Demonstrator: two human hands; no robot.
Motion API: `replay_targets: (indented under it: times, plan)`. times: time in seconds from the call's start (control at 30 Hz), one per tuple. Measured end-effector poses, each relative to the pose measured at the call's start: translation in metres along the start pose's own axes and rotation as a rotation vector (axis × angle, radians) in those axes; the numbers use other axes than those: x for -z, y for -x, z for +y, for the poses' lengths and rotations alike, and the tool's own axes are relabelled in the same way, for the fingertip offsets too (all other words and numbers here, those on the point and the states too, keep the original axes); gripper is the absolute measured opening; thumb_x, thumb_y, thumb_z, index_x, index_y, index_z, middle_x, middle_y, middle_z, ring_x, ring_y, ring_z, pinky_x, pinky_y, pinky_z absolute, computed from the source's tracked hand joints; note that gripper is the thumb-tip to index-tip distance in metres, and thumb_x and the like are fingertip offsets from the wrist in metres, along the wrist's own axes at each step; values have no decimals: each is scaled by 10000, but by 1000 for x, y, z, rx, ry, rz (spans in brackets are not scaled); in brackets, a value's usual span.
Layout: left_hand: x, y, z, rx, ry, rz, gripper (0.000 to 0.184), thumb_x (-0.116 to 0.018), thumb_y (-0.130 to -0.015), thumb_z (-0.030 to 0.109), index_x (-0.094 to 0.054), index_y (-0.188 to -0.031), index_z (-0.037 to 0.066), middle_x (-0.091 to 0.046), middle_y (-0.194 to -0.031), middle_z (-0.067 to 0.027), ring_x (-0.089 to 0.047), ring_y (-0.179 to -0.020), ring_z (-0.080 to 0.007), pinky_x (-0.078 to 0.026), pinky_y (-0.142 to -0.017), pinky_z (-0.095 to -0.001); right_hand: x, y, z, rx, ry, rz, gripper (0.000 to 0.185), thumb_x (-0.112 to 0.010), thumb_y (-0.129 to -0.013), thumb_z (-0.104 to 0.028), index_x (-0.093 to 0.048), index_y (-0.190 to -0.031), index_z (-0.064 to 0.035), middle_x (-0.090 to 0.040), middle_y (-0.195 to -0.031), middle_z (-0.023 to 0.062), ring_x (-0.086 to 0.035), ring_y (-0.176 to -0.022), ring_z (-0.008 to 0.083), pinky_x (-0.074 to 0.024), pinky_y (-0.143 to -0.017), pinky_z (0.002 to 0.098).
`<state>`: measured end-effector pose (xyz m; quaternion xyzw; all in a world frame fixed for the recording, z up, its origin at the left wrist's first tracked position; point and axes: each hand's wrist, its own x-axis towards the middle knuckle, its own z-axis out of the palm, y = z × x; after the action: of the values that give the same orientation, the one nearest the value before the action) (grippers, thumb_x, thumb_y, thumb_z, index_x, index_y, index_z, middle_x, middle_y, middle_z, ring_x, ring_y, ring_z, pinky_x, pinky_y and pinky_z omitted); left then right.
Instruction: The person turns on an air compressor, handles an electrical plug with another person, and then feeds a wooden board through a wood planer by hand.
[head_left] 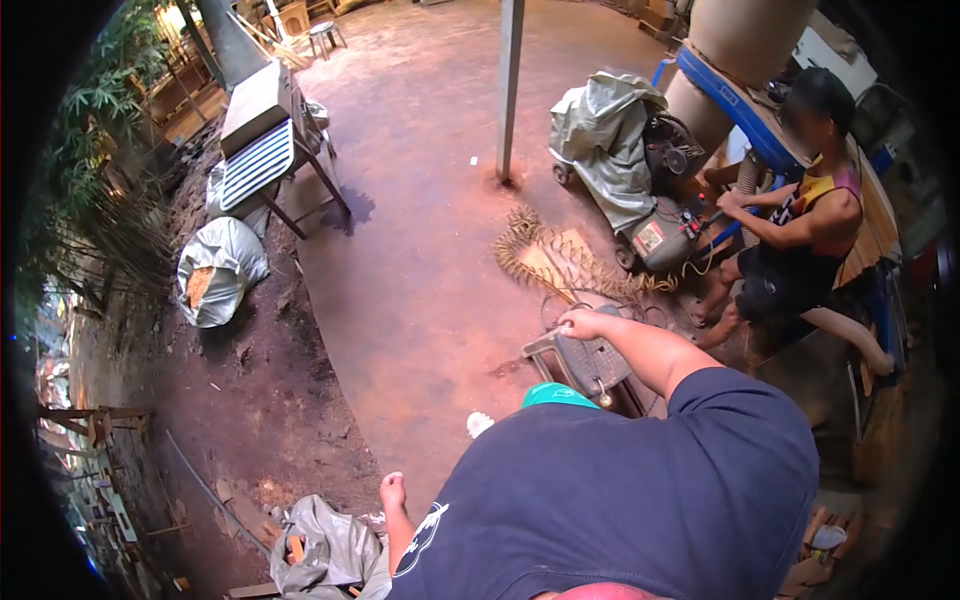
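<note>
My right arm reaches forward, and my right hand [580, 323] is closed at the back edge of a low grey patterned seat [590, 362]. What is between its fingers, if anything, is too small to make out. A small round brass-coloured piece [604, 400] sits at the seat's near edge. Low on the left, my left hand [393, 490] hangs beside my dark shirt with its fingers curled and nothing visible in them. Nearest to it is a crumpled grey sack [325, 550] with wood scraps. A coiled yellow-brown air hose [520, 250] lies beyond my right hand.
A co-worker [810, 210] sits at the right, beside a partly covered air compressor [660, 235] and a blue-framed machine [735, 105]. A metal post [509, 90] stands ahead. At left are a striped folding rack [258, 165] and a white sack of shavings [222, 270].
</note>
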<state>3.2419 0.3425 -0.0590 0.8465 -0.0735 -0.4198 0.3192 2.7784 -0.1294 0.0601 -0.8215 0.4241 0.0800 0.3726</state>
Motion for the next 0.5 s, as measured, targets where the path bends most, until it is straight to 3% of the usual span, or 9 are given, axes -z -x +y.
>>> replay_targets:
  times: [0.03,0.1,0.2,0.27,0.3,0.37,0.4,0.43,0.5]
  plan:
    - [0,-2,7,-12,8,-9,203,-663,-835,190,-663,-983,51,-646,-830,-43,-575,-722,-140,-480,-654,-295,1,-8,5,-9,92,-32,413,-622,-824,-325,-620,-1156,-79,-640,-1088,174,-611,-1023,310,-470,-905,391]
    - [-4,2,36,14,85,-52,186,-655,-846,196,-662,-978,65,-579,-704,3,-471,-549,-83,-379,-470,-252,4,-17,13,-65,188,-67,432,-618,-815,-347,-620,-1158,-84,-639,-1094,177,-605,-1030,326,-464,-916,400]
    - [-12,-15,86,26,-34,-84,228,-655,-850,201,-655,-1011,40,-624,-779,-24,-545,-643,-112,-451,-563,-267,-10,-33,43,-178,127,-89,455,-622,-802,-364,-622,-1161,-84,-637,-1106,180,-608,-1025,326,-467,-907,411]
    - [-15,-39,121,-97,-134,-112,275,-655,-852,203,-643,-1048,10,-661,-894,-65,-600,-792,-150,-491,-711,-287,-8,-52,45,-268,157,-171,474,-634,-793,-373,-622,-1167,-82,-635,-1124,179,-611,-1031,319,-472,-902,409]
    - [-16,-52,140,-101,-146,-111,275,-655,-852,203,-643,-1048,10,-661,-894,-65,-600,-792,-150,-491,-711,-287,-5,-65,45,-269,144,-168,474,-634,-793,-373,-622,-1167,-82,-635,-1124,179,-611,-1031,319,-472,-902,409]
    - [-18,-66,194,-93,-162,-133,303,-661,-847,202,-636,-1065,-7,-668,-989,-98,-606,-913,-179,-480,-828,-301,26,-86,16,-439,-86,-250,477,-633,-801,-383,-622,-1174,-85,-627,-1152,175,-598,-1069,317,-467,-920,400]
    - [-21,-88,205,-96,-167,-130,303,-661,-847,202,-636,-1065,-7,-668,-989,-98,-606,-913,-179,-480,-828,-301,24,-114,26,-499,-155,-276,493,-629,-815,-391,-608,-1195,-78,-621,-1171,171,-585,-1101,305,-458,-936,388]
    - [-24,-112,218,-121,-179,-137,299,-665,-844,201,-639,-1059,-5,-669,-980,-95,-607,-901,-175,-483,-816,-299,22,-149,38,-495,-163,-284,493,-629,-815,-391,-608,-1195,-78,-621,-1171,171,-585,-1101,305,-458,-936,388]
    - [-21,-147,250,-148,-191,-153,291,-681,-830,193,-645,-1044,0,-671,-959,-86,-606,-885,-164,-486,-803,-294,19,-203,62,-247,-157,-115,489,-614,-836,-381,-598,-1206,-62,-618,-1178,173,-576,-1117,296,-451,-949,379]
